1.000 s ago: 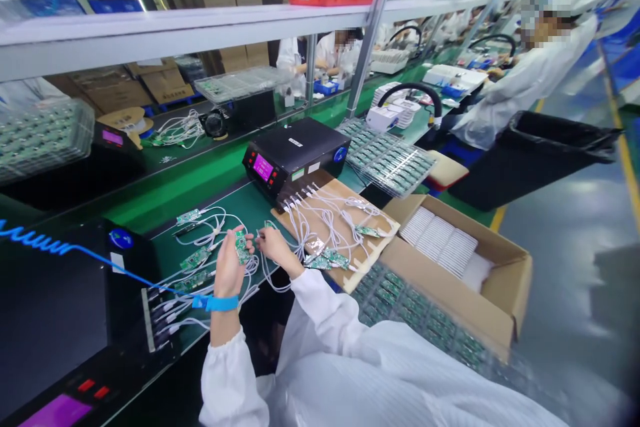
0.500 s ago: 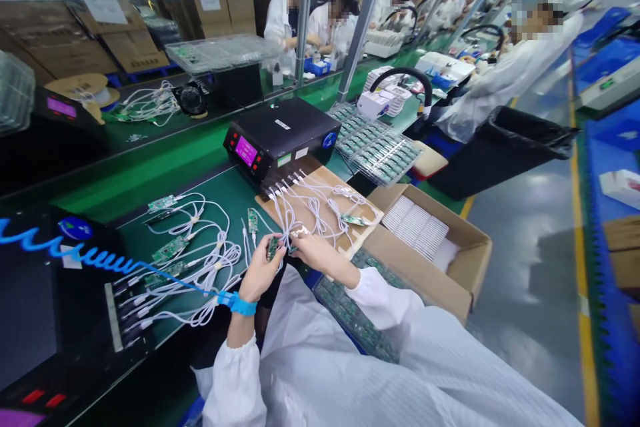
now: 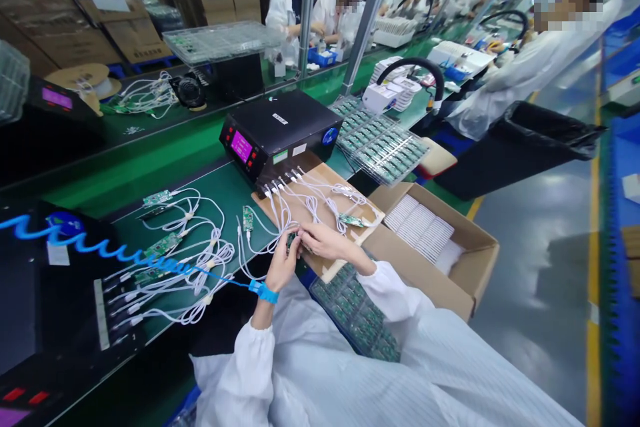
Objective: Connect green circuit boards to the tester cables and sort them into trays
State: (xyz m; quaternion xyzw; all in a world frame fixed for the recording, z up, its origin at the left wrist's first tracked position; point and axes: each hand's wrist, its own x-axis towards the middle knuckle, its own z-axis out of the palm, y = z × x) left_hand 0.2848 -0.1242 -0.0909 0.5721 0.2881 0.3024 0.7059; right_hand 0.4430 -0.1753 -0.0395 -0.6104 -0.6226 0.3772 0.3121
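My left hand (image 3: 283, 261), with a blue wrist strap (image 3: 264, 291) on its wrist, is closed on a small green circuit board (image 3: 291, 240), mostly covered by the fingers. My right hand (image 3: 323, 240) meets it there, fingers pinched at the board's edge; what they grip is hidden, perhaps a cable end. White cables (image 3: 284, 203) run from the black tester (image 3: 283, 127) with its pink screen toward the hands. Another board (image 3: 248, 219) lies left of them on the green mat, joined to a white cable. One more board (image 3: 352, 220) rests on the brown cardboard sheet (image 3: 327, 190).
Several boards with bundled white cables (image 3: 215, 250) lie at left beside a second black tester (image 3: 55, 293). A tray of boards (image 3: 350, 310) sits by my lap. At right stand an open carton (image 3: 463, 273) and a black bin (image 3: 520, 147). Co-workers sit farther back.
Both hands have shifted slightly right and closer together, with the board turned and more hidden between the fingers. The camera view has moved a little.
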